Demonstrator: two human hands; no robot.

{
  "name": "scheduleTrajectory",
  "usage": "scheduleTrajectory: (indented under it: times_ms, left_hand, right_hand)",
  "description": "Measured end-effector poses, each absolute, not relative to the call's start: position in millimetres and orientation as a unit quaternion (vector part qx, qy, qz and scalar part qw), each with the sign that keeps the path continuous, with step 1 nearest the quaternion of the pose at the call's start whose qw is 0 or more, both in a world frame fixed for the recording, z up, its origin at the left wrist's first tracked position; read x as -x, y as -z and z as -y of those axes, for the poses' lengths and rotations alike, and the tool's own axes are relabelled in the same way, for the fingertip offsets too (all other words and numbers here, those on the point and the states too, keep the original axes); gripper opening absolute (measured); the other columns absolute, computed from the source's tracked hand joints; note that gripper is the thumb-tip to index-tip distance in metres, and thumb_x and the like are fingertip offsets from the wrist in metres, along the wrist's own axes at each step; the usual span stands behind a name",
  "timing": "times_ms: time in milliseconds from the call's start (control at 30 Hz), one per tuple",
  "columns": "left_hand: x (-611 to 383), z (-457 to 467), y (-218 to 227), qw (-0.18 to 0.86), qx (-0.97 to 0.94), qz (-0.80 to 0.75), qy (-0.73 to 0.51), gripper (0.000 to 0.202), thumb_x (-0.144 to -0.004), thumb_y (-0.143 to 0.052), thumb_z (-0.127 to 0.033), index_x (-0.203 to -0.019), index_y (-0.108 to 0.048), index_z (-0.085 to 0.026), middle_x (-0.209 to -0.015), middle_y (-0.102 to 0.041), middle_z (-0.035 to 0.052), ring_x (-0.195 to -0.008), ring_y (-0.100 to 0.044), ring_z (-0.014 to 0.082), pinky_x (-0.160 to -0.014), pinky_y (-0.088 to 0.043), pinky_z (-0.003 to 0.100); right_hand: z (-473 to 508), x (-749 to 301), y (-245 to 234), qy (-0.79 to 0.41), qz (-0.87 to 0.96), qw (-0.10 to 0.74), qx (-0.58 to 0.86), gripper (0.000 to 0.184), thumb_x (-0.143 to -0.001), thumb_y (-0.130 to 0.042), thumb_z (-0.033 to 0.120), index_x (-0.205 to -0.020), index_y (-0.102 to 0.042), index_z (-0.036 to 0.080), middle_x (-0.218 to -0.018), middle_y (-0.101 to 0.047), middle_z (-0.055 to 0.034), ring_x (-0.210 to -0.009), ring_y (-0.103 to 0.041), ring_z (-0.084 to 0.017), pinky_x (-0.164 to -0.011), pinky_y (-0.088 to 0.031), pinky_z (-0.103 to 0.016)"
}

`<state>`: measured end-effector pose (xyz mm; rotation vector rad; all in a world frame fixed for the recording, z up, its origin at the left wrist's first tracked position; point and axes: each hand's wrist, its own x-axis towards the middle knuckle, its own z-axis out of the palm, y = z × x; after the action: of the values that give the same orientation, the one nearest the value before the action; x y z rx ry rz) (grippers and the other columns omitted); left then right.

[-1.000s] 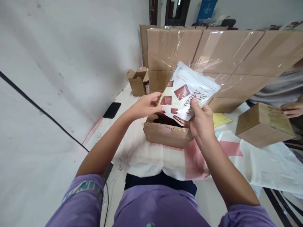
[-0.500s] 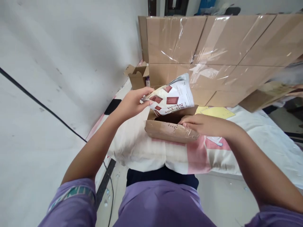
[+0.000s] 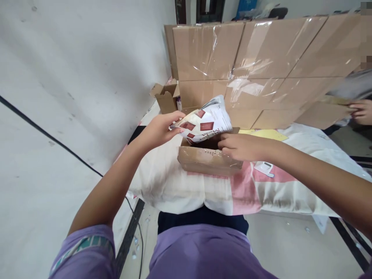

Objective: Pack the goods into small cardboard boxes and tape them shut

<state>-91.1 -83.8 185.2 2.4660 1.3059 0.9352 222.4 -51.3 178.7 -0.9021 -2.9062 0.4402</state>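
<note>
My left hand pinches one end of a white foil pouch with reddish-brown squares and the word "Meal" printed on it. The pouch is tilted, its lower side dipping into the opening of a small cardboard box. That box sits open-topped on the bed. At the box's right end is my right hand, fingers curled together over the opening close to the pouch. Their tips are partly hidden, so I cannot tell what they grip.
Large taped cartons form a wall behind. A small open carton stands at the left. Yellow card and a small white device lie to the right on the bedding. Another person's hand holds cardboard at far right.
My left hand and the pouch have lowered slightly toward the box. My right hand has shifted from the box's front wall up over its opening. The view has moved a little.
</note>
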Motion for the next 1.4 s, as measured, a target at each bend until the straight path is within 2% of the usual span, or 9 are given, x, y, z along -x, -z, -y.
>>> scheduleTrajectory:
  times_ms: [100, 233, 367, 567, 700, 867, 967, 1233, 1400]
  left_hand:
    - [97.6, 80.3, -180.8, 0.101, -0.833, -0.436, -0.325, 0.025, -0.091, -0.063, -0.036, -0.114, -0.067, -0.026, -0.103, -0.072, 0.0032, -0.084, -0.063, 0.0193, -0.075, -0.05, 0.031]
    - [104.1, 86.2, -182.0, 0.124, -0.837, -0.424, -0.323, 0.026, -0.093, -0.062, -0.04, -0.115, -0.068, -0.027, -0.102, -0.071, 0.0038, -0.085, -0.063, 0.0191, -0.071, -0.05, 0.029]
    - [103.3, 95.0, -187.7, 0.139, -0.853, -0.408, -0.293, 0.025, -0.095, -0.062, -0.041, -0.114, -0.068, -0.027, -0.103, -0.073, 0.0029, -0.087, -0.065, 0.0187, -0.07, -0.048, 0.027]
    - [67.6, 89.9, -182.6, 0.121, -0.911, -0.375, -0.122, 0.026, -0.097, -0.053, -0.031, -0.118, -0.067, -0.027, -0.116, -0.073, 0.0026, -0.095, -0.067, 0.0213, -0.076, -0.043, 0.029]
    - [38.7, 80.5, -167.2, 0.088, -0.931, -0.35, -0.049, 0.028, -0.093, -0.054, -0.026, -0.117, -0.068, -0.028, -0.107, -0.074, 0.003, -0.091, -0.065, 0.0214, -0.071, -0.038, 0.03]
    - [32.1, 69.1, -142.0, 0.04, -0.946, -0.322, 0.028, 0.037, -0.089, -0.065, -0.048, -0.119, -0.073, -0.028, -0.09, -0.069, 0.0089, -0.094, -0.059, 0.0265, -0.076, -0.033, 0.034]
    - [40.4, 64.1, -132.6, 0.022, -0.952, -0.306, -0.005, 0.045, -0.095, -0.053, -0.059, -0.11, -0.077, -0.025, -0.08, -0.065, 0.0085, -0.088, -0.057, 0.0246, -0.08, -0.032, 0.037]
    - [77.0, 63.0, -125.3, 0.008, -0.913, -0.324, -0.246, 0.047, -0.097, -0.042, -0.055, -0.082, -0.075, -0.025, -0.07, -0.064, 0.0067, -0.079, -0.055, 0.0233, -0.086, -0.035, 0.045]
    - [97.4, 75.3, -101.0, 0.027, -0.838, -0.366, -0.404, 0.065, -0.098, -0.027, -0.066, -0.104, -0.074, -0.023, -0.099, -0.073, 0.0125, -0.099, -0.062, 0.0281, -0.096, -0.043, 0.049]
  right_hand:
    - [64.6, -244.0, -184.5, -0.178, 0.943, 0.035, 0.277, 0.03, -0.099, -0.044, 0.028, -0.077, -0.064, 0.021, -0.094, -0.059, -0.0069, -0.074, -0.06, -0.02, -0.074, -0.048, -0.037]
    - [73.1, -271.7, -178.3, -0.175, 0.93, 0.148, 0.289, 0.024, -0.098, -0.049, 0.031, -0.09, -0.069, 0.022, -0.097, -0.057, -0.0074, -0.084, -0.06, -0.024, -0.077, -0.047, -0.038]
    - [76.8, -283.0, -167.5, -0.173, 0.921, 0.191, 0.293, 0.024, -0.098, -0.051, 0.03, -0.08, -0.065, 0.021, -0.089, -0.053, -0.0058, -0.077, -0.056, -0.021, -0.072, -0.045, -0.035]
    - [82.7, -281.2, -161.7, -0.163, 0.923, 0.209, 0.28, 0.022, -0.097, -0.05, 0.026, -0.081, -0.064, 0.021, -0.091, -0.052, -0.0055, -0.078, -0.055, -0.02, -0.072, -0.044, -0.034]
    - [84.7, -281.8, -156.1, -0.147, 0.918, 0.225, 0.293, 0.023, -0.098, -0.05, 0.025, -0.077, -0.059, 0.021, -0.09, -0.05, -0.0051, -0.076, -0.052, -0.02, -0.071, -0.043, -0.034]
    - [84.9, -285.7, -149.6, -0.15, 0.913, 0.233, 0.298, 0.023, -0.098, -0.049, 0.026, -0.078, -0.06, 0.021, -0.09, -0.049, -0.0048, -0.074, -0.052, -0.019, -0.069, -0.042, -0.034]
    - [83.7, -287.7, -144.9, -0.151, 0.907, 0.237, 0.315, 0.024, -0.099, -0.047, 0.026, -0.083, -0.063, 0.021, -0.091, -0.05, -0.0048, -0.074, -0.053, -0.019, -0.07, -0.042, -0.034]
    - [79.8, -286.3, -127.3, -0.16, 0.88, 0.271, 0.355, 0.022, -0.102, -0.049, 0.032, -0.09, -0.066, 0.023, -0.093, -0.056, -0.0057, -0.08, -0.058, -0.022, -0.074, -0.046, -0.037]
    - [80.1, -276.3, -111.9, -0.211, 0.863, 0.318, 0.33, 0.038, -0.105, -0.046, 0.038, -0.141, -0.056, 0.03, -0.118, -0.063, -0.0097, -0.104, -0.062, -0.028, -0.092, -0.05, -0.046]
